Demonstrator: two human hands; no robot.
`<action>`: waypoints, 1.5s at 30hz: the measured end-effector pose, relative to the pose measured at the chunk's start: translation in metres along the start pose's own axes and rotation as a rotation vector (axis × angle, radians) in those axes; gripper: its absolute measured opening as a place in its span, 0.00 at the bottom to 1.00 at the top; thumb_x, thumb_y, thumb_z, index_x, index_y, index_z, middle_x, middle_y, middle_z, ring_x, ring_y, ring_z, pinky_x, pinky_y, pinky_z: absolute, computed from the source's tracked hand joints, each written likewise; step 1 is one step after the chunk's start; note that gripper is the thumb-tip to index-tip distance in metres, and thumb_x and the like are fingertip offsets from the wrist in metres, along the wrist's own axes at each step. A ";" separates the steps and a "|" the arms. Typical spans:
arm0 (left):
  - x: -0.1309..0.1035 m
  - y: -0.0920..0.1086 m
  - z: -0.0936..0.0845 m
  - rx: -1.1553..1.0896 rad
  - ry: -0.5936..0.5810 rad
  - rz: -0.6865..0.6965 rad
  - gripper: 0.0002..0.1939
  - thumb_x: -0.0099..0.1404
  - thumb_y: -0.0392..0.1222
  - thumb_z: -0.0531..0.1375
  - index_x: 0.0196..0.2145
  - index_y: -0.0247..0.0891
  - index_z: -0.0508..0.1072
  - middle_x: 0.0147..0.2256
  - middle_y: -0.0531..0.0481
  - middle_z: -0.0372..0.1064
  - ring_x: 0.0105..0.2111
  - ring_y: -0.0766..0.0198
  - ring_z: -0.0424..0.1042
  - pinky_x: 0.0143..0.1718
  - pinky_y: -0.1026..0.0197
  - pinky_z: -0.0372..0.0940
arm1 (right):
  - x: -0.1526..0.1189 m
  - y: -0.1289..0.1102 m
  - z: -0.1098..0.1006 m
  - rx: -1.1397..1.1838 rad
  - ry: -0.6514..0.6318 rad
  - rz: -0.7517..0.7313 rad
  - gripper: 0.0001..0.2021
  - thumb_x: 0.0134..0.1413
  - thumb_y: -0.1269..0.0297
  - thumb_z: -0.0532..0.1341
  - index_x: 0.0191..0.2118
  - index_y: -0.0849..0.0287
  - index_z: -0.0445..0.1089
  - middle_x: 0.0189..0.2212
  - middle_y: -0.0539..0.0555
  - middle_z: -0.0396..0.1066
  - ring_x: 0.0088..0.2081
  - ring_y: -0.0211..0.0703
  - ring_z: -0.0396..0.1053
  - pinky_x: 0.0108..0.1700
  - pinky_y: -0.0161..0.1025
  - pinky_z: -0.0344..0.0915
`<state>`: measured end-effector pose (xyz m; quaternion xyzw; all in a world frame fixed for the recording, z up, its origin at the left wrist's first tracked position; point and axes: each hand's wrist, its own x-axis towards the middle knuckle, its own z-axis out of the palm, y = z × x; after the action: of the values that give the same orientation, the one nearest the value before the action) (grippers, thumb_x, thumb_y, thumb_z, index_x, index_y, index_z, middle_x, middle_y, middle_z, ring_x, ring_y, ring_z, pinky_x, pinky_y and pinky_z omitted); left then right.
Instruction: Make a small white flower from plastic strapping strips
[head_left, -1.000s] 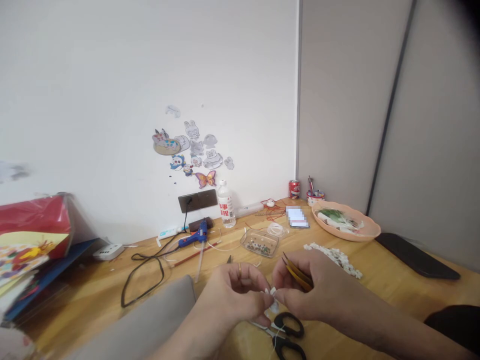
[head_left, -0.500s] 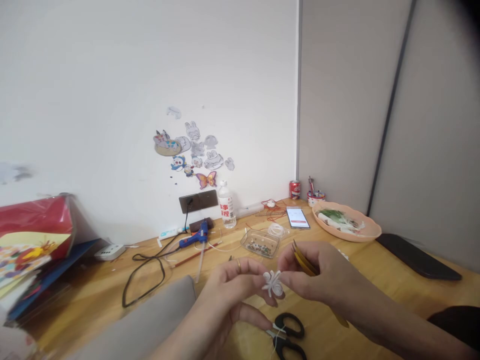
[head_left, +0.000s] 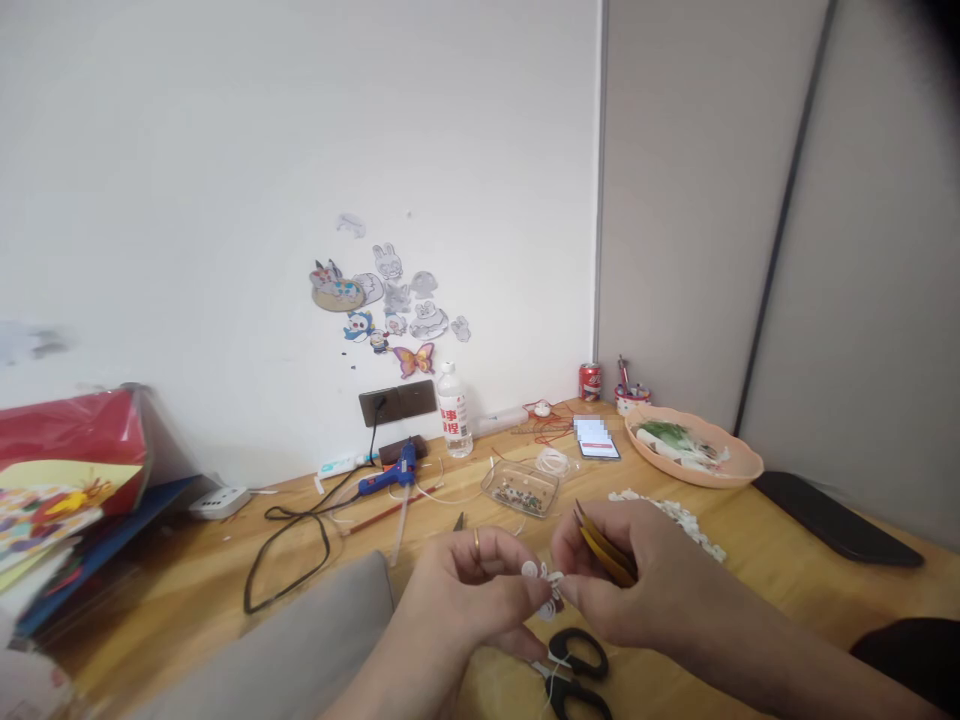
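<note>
L hand (head_left: 471, 594) w/ gold ring (head_left: 476, 543), bare forearms (head_left: 780, 632)

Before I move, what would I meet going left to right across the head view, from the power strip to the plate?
Power strip → glue gun → left hand → white piece → right hand → plate.

Lower middle of frame: you have two hands, one left hand (head_left: 480, 590), one right hand (head_left: 616, 575). With you there: one white coiled piece (head_left: 547, 607), one pair of tweezers (head_left: 609, 555), one pair of scissors (head_left: 583, 655). Centre: one bottle (head_left: 454, 420), one glue gun (head_left: 386, 481), one clear tray (head_left: 553, 497); its small bits (head_left: 517, 494) too tiny for you to count. Right half: one can (head_left: 590, 382), one phone (head_left: 598, 440), one pen cup (head_left: 632, 405), one peach dish (head_left: 742, 468). Left side: one power strip (head_left: 219, 503).
</note>
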<state>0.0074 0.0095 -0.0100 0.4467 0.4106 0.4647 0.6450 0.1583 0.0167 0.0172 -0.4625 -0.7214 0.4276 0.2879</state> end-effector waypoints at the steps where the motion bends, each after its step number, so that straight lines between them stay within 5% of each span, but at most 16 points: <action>1: -0.001 0.000 0.001 -0.017 -0.004 -0.001 0.05 0.44 0.35 0.65 0.20 0.31 0.72 0.19 0.54 0.69 0.16 0.73 0.67 0.18 0.72 0.62 | 0.000 0.000 0.000 -0.007 0.004 -0.008 0.05 0.38 0.75 0.54 0.21 0.59 0.58 0.15 0.43 0.54 0.19 0.29 0.51 0.19 0.29 0.49; 7: -0.002 0.002 0.001 -0.119 -0.033 0.034 0.07 0.44 0.36 0.66 0.21 0.30 0.73 0.20 0.52 0.69 0.18 0.73 0.65 0.19 0.71 0.65 | -0.003 0.011 -0.007 0.063 -0.001 -0.089 0.05 0.46 0.63 0.58 0.26 0.59 0.63 0.18 0.44 0.56 0.20 0.30 0.52 0.21 0.29 0.50; 10: -0.004 0.007 0.000 -0.138 -0.059 0.047 0.07 0.45 0.36 0.67 0.21 0.30 0.73 0.20 0.51 0.68 0.20 0.72 0.65 0.19 0.71 0.66 | -0.010 0.021 -0.013 0.033 0.085 -0.234 0.15 0.56 0.51 0.49 0.33 0.56 0.65 0.21 0.46 0.58 0.24 0.34 0.56 0.24 0.32 0.54; 13: -0.008 0.012 -0.001 -0.175 -0.104 0.025 0.06 0.46 0.35 0.66 0.22 0.29 0.73 0.20 0.51 0.69 0.20 0.72 0.65 0.20 0.71 0.66 | -0.018 0.025 -0.011 -0.072 0.190 -0.322 0.17 0.61 0.55 0.40 0.33 0.54 0.61 0.21 0.47 0.58 0.25 0.36 0.58 0.27 0.34 0.56; 19: -0.013 0.011 -0.001 -0.262 -0.226 -0.032 0.07 0.50 0.36 0.65 0.22 0.29 0.73 0.22 0.50 0.69 0.17 0.75 0.66 0.18 0.74 0.65 | -0.021 0.019 0.001 -0.182 0.175 -0.452 0.06 0.59 0.67 0.47 0.33 0.53 0.59 0.24 0.45 0.64 0.26 0.35 0.63 0.28 0.31 0.59; 35: -0.011 0.004 0.001 -0.361 -0.283 -0.084 0.05 0.51 0.34 0.64 0.24 0.29 0.73 0.22 0.50 0.71 0.16 0.75 0.67 0.18 0.74 0.66 | -0.017 0.021 0.002 0.069 0.098 -0.385 0.07 0.57 0.65 0.52 0.29 0.56 0.62 0.24 0.46 0.64 0.26 0.33 0.62 0.28 0.30 0.58; 45: -0.011 0.004 0.002 -0.292 -0.250 -0.053 0.06 0.46 0.33 0.67 0.21 0.28 0.74 0.19 0.50 0.71 0.20 0.72 0.69 0.19 0.73 0.67 | -0.015 0.017 -0.009 0.293 -0.217 -0.151 0.16 0.50 0.50 0.56 0.26 0.58 0.60 0.18 0.44 0.55 0.20 0.31 0.50 0.22 0.29 0.49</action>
<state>0.0060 -0.0009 -0.0047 0.3918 0.2672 0.4431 0.7607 0.1786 0.0099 0.0063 -0.3114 -0.7108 0.5525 0.3041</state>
